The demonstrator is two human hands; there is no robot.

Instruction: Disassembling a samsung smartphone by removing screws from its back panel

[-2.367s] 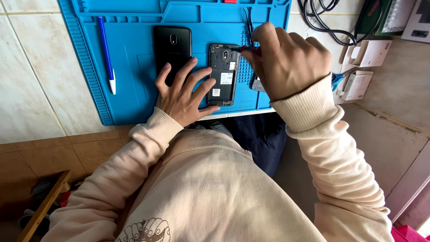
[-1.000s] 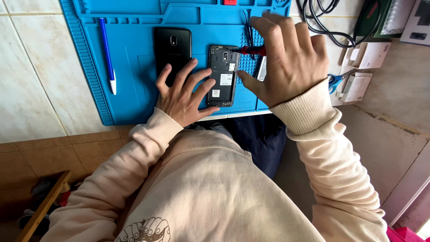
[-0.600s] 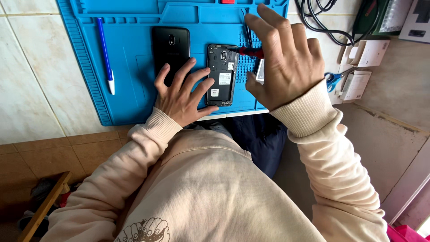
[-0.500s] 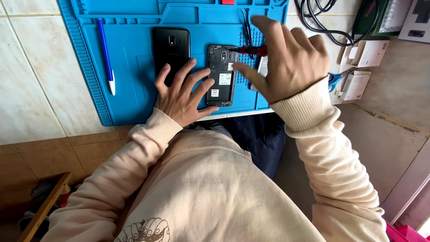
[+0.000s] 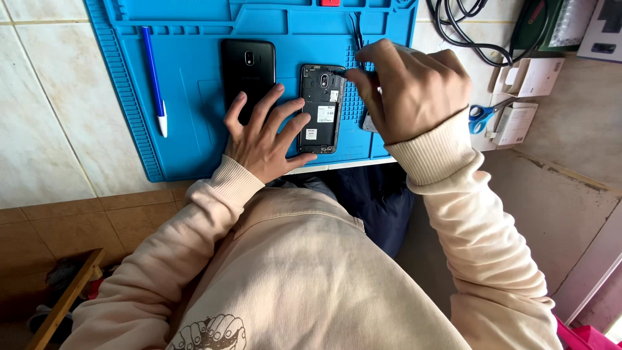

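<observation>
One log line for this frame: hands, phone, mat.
left hand: flat, steadying opened phone | right hand: thin tool tip at phone's top edge | back cover: beside phone | mat: blue

A pale tiled worktop (image 5: pixel 45 97) fills the upper part of the frame. On it lies a blue mat (image 5: pixel 194 84) at upper centre; to the upper right lie black cables (image 5: pixel 466 32), 2 small white boxes (image 5: pixel 528 78) and blue-handled scissors (image 5: pixel 483 116).

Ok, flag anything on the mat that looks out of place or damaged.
Nothing stands out. The opened phone lies square on the blue mat, back cover beside it, pen straight. The left hand steadies the phone; the right hand works at its top edge.
</observation>
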